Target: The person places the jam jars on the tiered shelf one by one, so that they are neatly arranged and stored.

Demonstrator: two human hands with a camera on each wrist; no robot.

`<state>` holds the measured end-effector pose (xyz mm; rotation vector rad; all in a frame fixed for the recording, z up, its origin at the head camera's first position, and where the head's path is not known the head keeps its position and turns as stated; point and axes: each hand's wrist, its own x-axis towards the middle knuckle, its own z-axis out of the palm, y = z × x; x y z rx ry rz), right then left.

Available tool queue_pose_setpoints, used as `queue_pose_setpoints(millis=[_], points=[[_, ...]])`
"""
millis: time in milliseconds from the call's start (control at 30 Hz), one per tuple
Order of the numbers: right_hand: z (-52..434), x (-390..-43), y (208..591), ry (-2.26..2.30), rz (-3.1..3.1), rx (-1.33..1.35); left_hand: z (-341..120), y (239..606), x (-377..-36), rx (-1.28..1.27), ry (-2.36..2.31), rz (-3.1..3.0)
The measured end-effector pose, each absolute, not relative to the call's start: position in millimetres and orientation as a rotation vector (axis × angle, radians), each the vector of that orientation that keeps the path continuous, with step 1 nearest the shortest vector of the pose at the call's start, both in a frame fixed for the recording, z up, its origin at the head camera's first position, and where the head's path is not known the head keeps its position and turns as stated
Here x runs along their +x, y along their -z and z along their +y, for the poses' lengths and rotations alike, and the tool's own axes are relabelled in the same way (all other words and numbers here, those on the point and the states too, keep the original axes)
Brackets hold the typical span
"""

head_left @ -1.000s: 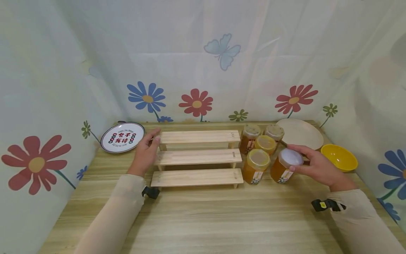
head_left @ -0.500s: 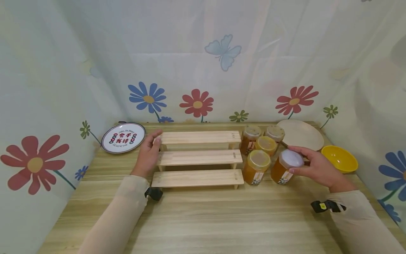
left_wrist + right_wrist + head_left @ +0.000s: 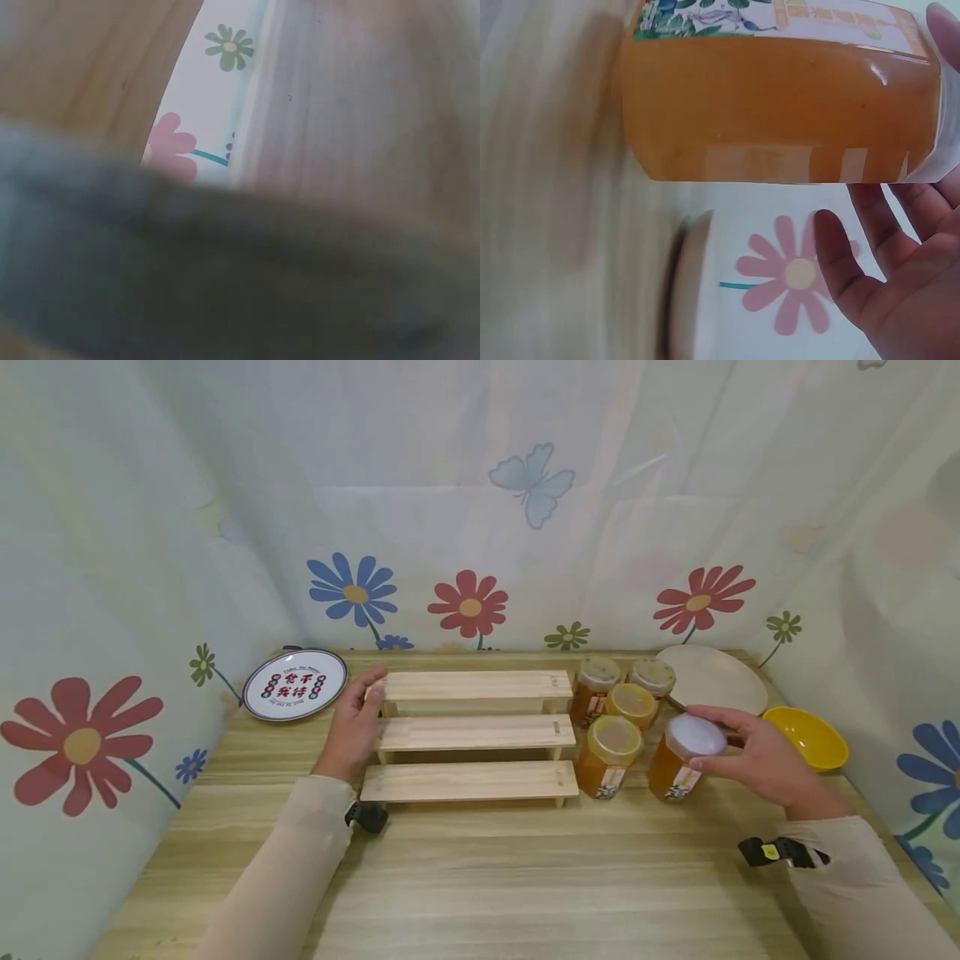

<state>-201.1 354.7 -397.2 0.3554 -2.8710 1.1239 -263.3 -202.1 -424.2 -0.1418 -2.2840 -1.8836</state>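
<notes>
- Your jar looks upright at 3 o'clock from the rack, with the other jars near it toward 10 o'clock; you cannot tell whether its base touches the tabletop.
- Your right hand has thumb and fingers clamped on the jar around its lid; the right wrist view shows at least one finger hanging free.
- Your left hand, at the rack's 9 o'clock, appears to pinch the end of its top step.
- Expect the jar to be stiff and fairly heavy, since it looks full; its smooth wall may slip. Your safest hold is probably just under the lid.
- Compared with a second ago, your jar sits slightly farther toward 3 o'clock, widening its gap from the front jar.
</notes>
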Motion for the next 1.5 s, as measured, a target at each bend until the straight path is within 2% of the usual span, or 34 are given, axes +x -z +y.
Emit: queue_pose_setpoints(millis=[567,867,1233,1500], points=[[345,-184,353,-1.134,-2.727,0.434,-202,421,-261,-0.165,1.868,-2.288],[327,-181,324,-1.204,-2.649,0.489,-210,453,-283,-0.171,1.852,-2.258],[285,-193,303,-1.371,-2.563,0.566,-211,455,-285,-0.195,1.839,-2.246],[259,-212,292,-1.261,-2.695,0.536,-210,453,-283,-0.168,1.871,-2.251]])
